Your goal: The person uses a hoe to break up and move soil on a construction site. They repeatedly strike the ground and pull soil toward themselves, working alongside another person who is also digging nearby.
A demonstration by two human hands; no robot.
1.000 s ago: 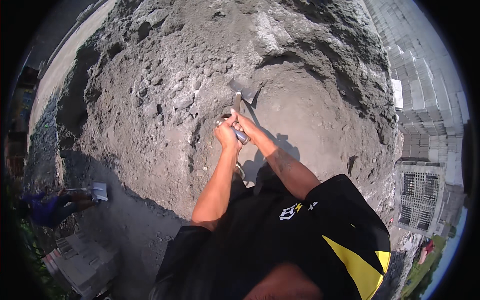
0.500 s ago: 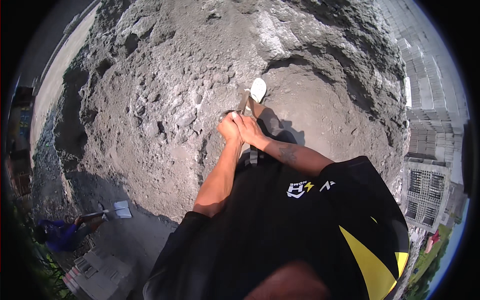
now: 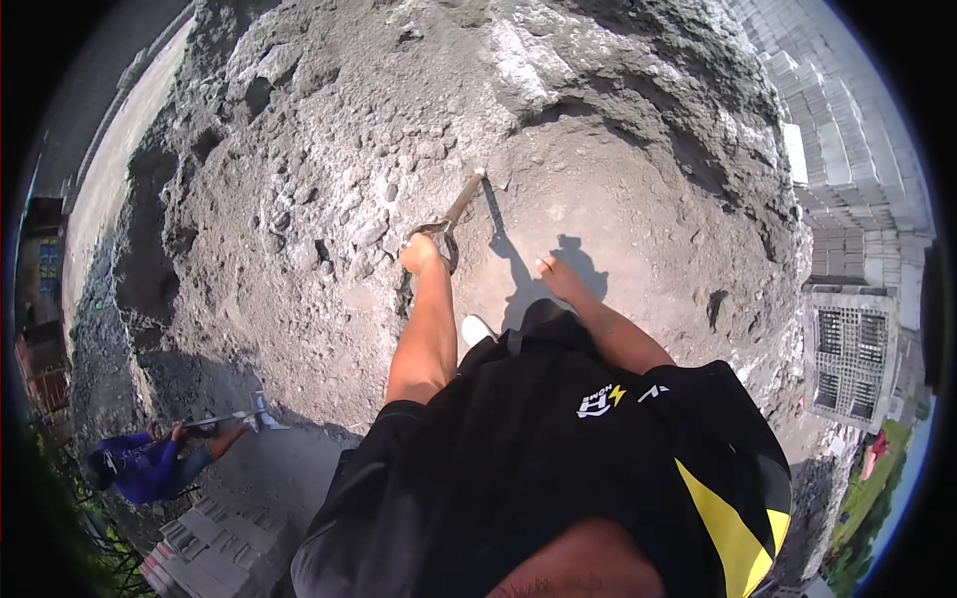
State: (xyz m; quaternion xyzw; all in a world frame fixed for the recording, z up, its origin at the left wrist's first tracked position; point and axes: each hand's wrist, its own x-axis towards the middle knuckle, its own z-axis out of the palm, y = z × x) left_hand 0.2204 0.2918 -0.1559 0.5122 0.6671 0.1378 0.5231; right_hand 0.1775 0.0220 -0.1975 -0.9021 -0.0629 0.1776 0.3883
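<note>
Shovel [image 3: 462, 200] with a brown shaft and a dark, looped grip, slanting up and to the right from the person's left hand [image 3: 421, 253] over grey soil. The fingers of the left hand are wrapped around the grip and cover part of it; the right hand [image 3: 560, 274] is well apart from the shaft, over bare ground, its fingers mostly turned from view, so whether they are spread or pressed together cannot be told. The shaft looks worn and dusty, its far end pale where it meets the ground; the blade cannot be made out there. A narrow shadow [image 3: 496, 224] runs from that end toward the broad shadow of the person. Near the shaft, on the left, lies a bank of soil [image 3: 339, 130] with many loose lumps, the larger lump [image 3: 369, 233] close to the left hand; on the right, a smooth hollow [image 3: 618, 189] is rimmed by a rough, dark edge. 1 white shoe [image 3: 476, 330] shows between the forearms, and a black shirt [image 3: 518, 468] with yellow panels fills the lower middle, hiding the ground beneath. Farther out, at lower left, a co-worker [image 3: 150, 468] in blue holds a long-handled tool [image 3: 227, 418] beside stacked blocks [image 3: 214, 543]; at right stand tiers of grey masonry [image 3: 827, 159] and a lattice-like stack [image 3: 845, 361].
</note>
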